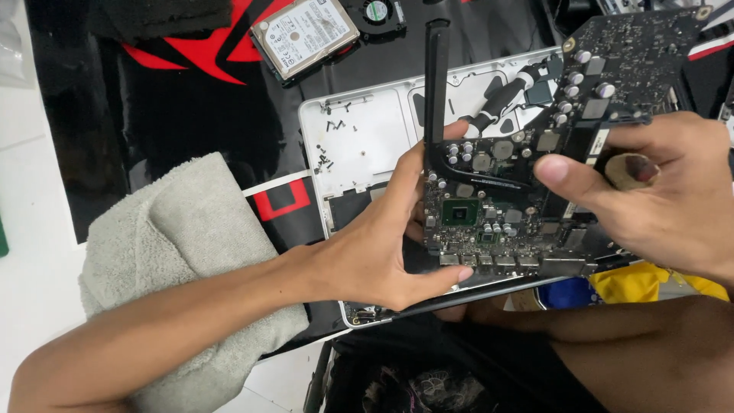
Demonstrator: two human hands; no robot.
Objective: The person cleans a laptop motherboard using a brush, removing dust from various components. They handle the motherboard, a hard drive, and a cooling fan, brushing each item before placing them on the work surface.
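A: Head view shows the circuit board [501, 203] lifted in mid-frame, above the open silver laptop shell [367, 141]. What worries you?

B: How it is held. The left hand [382, 245] has its grip spread wide, thumb under the lower edge and fingertips on the upper left edge beside the black heat pipe [437, 92]. The right hand [657, 199] pinches the right edge between thumb and fingers. Both hold by edges only, so I judge a slip could drop the board onto the shell.

A: Anything else?

B: The heat pipe sticks up toward the top of the frame; twisting the board could bend it. The right thumb lies close to the small silver capacitors [585, 73], and pressure there might crack one.

A: And below?

B: Loose screws [327, 157] lie in the shell at centre left. A knock could scatter them toward the grey towel [191, 237] at lower left. The hard drive [304, 34] sits well apart on the surface at the top.
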